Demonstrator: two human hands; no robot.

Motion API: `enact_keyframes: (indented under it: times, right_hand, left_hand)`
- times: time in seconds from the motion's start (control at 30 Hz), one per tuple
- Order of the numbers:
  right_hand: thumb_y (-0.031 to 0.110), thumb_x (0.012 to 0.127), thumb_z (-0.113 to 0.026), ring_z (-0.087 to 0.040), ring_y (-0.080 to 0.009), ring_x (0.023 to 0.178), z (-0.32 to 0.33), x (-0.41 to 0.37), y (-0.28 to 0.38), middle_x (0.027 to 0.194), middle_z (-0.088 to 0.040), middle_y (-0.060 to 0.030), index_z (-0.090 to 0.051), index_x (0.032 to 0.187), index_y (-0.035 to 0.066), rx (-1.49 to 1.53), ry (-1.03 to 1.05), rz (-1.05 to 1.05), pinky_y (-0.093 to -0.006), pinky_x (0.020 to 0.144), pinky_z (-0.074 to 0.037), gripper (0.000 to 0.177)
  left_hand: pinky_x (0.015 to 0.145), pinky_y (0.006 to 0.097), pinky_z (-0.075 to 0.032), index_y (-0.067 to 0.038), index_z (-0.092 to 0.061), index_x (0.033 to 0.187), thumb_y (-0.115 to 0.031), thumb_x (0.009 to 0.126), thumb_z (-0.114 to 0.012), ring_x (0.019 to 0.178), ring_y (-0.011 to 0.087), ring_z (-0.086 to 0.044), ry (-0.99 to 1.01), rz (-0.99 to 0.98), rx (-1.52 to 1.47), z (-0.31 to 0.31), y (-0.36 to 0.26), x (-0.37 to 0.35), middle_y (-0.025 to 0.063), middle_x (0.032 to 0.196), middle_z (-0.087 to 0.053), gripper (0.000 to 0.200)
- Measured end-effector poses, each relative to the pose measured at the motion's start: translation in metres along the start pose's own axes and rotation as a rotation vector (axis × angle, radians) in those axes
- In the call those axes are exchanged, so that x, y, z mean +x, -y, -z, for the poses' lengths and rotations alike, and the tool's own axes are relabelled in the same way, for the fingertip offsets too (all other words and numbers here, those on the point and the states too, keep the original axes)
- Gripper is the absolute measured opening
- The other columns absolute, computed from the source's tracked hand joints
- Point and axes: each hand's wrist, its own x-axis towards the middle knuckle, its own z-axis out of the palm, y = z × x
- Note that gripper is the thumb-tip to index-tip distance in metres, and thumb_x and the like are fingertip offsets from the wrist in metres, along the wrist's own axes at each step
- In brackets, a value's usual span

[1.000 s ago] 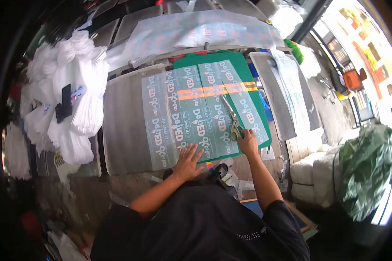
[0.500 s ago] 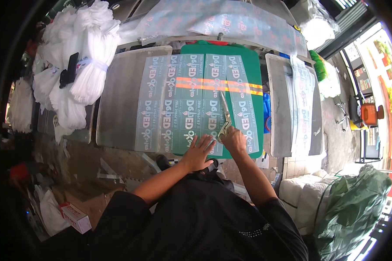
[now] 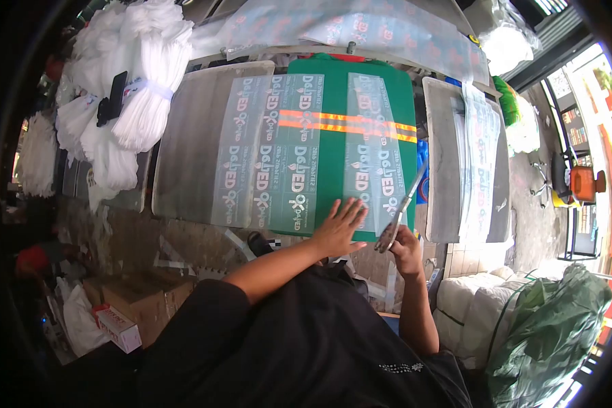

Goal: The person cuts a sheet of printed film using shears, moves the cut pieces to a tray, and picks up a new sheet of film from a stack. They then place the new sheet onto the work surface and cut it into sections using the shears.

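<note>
My left hand [image 3: 340, 228] lies flat, fingers spread, on the lower end of a cut strip of clear printed plastic [image 3: 360, 153]. This strip partly overlaps another printed strip [image 3: 386, 183] on the right. My right hand [image 3: 406, 251] grips a pair of metal scissors [image 3: 402, 207] by the handles, the blades pointing up and away beside the green board's right edge. A wider printed plastic sheet [image 3: 241, 160] lies to the left, with a bare band of the green board [image 3: 331, 156] between it and the strips. An orange and yellow reflective band [image 3: 333, 122] crosses the board.
Bundles of white material [image 3: 143, 88] hang at the left. Further plastic strips [image 3: 479, 163] lie on a grey board at the right. More printed film [image 3: 360, 34] spans the back. White and green sacks [image 3: 551, 333] stand lower right; cardboard boxes [image 3: 132, 299] are lower left.
The strip under my left hand has shifted right, away from the wider sheet, exposing green board. My right hand and the scissors have moved right and toward me, off the plastic.
</note>
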Motion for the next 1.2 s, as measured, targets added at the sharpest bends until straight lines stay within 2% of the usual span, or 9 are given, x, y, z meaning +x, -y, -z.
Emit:
enact_keyframes:
  times: [0.17, 0.3, 0.47, 0.67, 0.77, 0.93, 1.03, 1.17, 1.2]
  right_hand:
    - [0.009, 0.085, -0.065, -0.060, -0.0158, 0.080, -0.004, -0.021, -0.013, 0.089, -0.062, -0.0077, -0.051, 0.103, 0.001, 0.155, -0.038, 0.039, -0.0287, 0.073, -0.049, 0.024]
    - [0.004, 0.084, -0.062, -0.063, -0.0175, 0.085, -0.024, -0.022, -0.027, 0.091, -0.063, -0.0092, -0.051, 0.104, 0.002, 0.069, -0.042, -0.017, -0.0313, 0.076, -0.051, 0.023]
    - [0.006, 0.083, -0.064, -0.064, -0.0192, 0.090, -0.058, -0.029, -0.043, 0.099, -0.064, -0.0114, -0.052, 0.108, 0.002, 0.004, 0.005, -0.184, -0.0322, 0.080, -0.051, 0.028]
    - [0.000, 0.082, -0.065, -0.062, -0.0156, 0.091, -0.092, -0.068, -0.051, 0.097, -0.062, -0.0065, -0.054, 0.107, 0.001, 0.150, 0.027, -0.219, -0.0296, 0.082, -0.050, 0.028]
    - [-0.003, 0.081, -0.065, -0.060, -0.0134, 0.092, -0.098, -0.081, -0.055, 0.098, -0.061, -0.0058, -0.055, 0.105, 0.001, 0.182, 0.035, -0.232, -0.0278, 0.080, -0.050, 0.026]
    - [0.006, 0.081, -0.074, -0.057, -0.0080, 0.079, -0.123, -0.098, -0.051, 0.084, -0.061, 0.0000, -0.056, 0.098, 0.003, -0.099, -0.090, -0.288, -0.0224, 0.069, -0.046, 0.025]
    - [0.010, 0.081, -0.076, -0.053, -0.0059, 0.073, -0.137, -0.110, -0.068, 0.079, -0.059, 0.0029, -0.058, 0.092, 0.005, -0.014, -0.124, -0.312, -0.0206, 0.065, -0.042, 0.022]
    - [0.035, 0.078, -0.080, -0.052, -0.0099, 0.076, -0.146, -0.126, -0.091, 0.083, -0.059, 0.0010, -0.060, 0.098, 0.002, -0.108, -0.037, -0.380, -0.0250, 0.070, -0.043, 0.043]
    - [0.053, 0.078, -0.073, -0.049, -0.0097, 0.073, -0.158, -0.127, -0.087, 0.077, -0.055, 0.0002, -0.058, 0.092, 0.003, -0.123, -0.019, -0.319, -0.0250, 0.066, -0.040, 0.054]
  left_hand:
    - [0.114, 0.0571, -0.012, -0.005, -0.025, 0.148, -0.054, 0.085, -0.056, 0.142, 0.0389, -0.020, -0.049, -0.075, -0.036, 0.007, 0.002, 0.012, 0.0206, 0.153, -0.022, 0.086]
    - [0.112, 0.0595, -0.014, -0.008, -0.026, 0.148, -0.050, 0.084, -0.060, 0.141, 0.0408, -0.021, -0.234, 0.127, -0.076, 0.032, 0.054, -0.052, 0.0218, 0.152, -0.023, 0.084]
    - [0.113, 0.0589, -0.015, -0.013, -0.027, 0.148, -0.037, 0.084, -0.063, 0.141, 0.0362, -0.024, -0.004, 0.282, 0.146, 0.060, 0.112, -0.153, 0.0177, 0.153, -0.024, 0.077]
    - [0.115, 0.0553, -0.015, -0.011, -0.048, 0.136, -0.014, 0.088, -0.057, 0.138, 0.0292, -0.034, -0.045, -0.027, 0.151, 0.060, 0.147, -0.149, 0.0094, 0.145, -0.043, 0.049]
    - [0.114, 0.0537, -0.018, -0.008, -0.056, 0.128, -0.014, 0.088, -0.057, 0.135, 0.0293, -0.038, -0.122, -0.075, 0.124, 0.062, 0.144, -0.134, 0.0075, 0.140, -0.049, 0.040]
    - [0.112, 0.0535, -0.025, -0.008, -0.057, 0.126, -0.015, 0.088, -0.057, 0.132, 0.0277, -0.042, -0.145, -0.242, 0.172, 0.047, 0.157, -0.112, 0.0058, 0.136, -0.052, 0.038]
    - [0.111, 0.0514, -0.029, -0.008, -0.057, 0.126, -0.018, 0.090, -0.057, 0.131, 0.0268, -0.043, -0.141, -0.307, 0.248, 0.050, 0.159, -0.103, 0.0064, 0.137, -0.051, 0.038]
    - [0.109, 0.0495, -0.032, -0.007, -0.053, 0.128, -0.017, 0.089, -0.057, 0.133, 0.0272, -0.040, -0.125, -0.226, 0.168, 0.047, 0.156, -0.104, 0.0124, 0.143, -0.043, 0.040]
    - [0.109, 0.0486, -0.032, -0.006, -0.053, 0.129, -0.017, 0.088, -0.060, 0.133, 0.0283, -0.040, -0.151, -0.190, 0.127, 0.046, 0.155, -0.104, 0.0134, 0.143, -0.043, 0.043]
